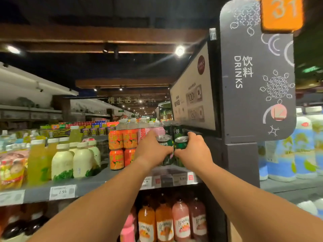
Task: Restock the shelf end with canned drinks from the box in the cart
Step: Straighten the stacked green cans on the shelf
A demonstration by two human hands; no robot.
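Both my arms reach out to the top shelf (97, 182) at the shelf end. My left hand (152, 149) grips a dark green can (165, 143), and my right hand (194, 150) grips a second green can (180, 143) right beside it. The two cans stand side by side, at or just above the shelf surface. More green cans (176, 131) stand stacked behind them. Orange cans (122, 147) are stacked two high to the left, with pink cans (145, 133) behind my left hand. The cart and the box are out of view.
White and yellow juice bottles (73, 159) fill the shelf to the left. Glass bottles (173, 222) stand on the shelf below. A dark "DRINKS" sign panel (253, 81) rises close on the right, with a poster board (194, 95) beside it. Price tags (62, 192) line the shelf edge.
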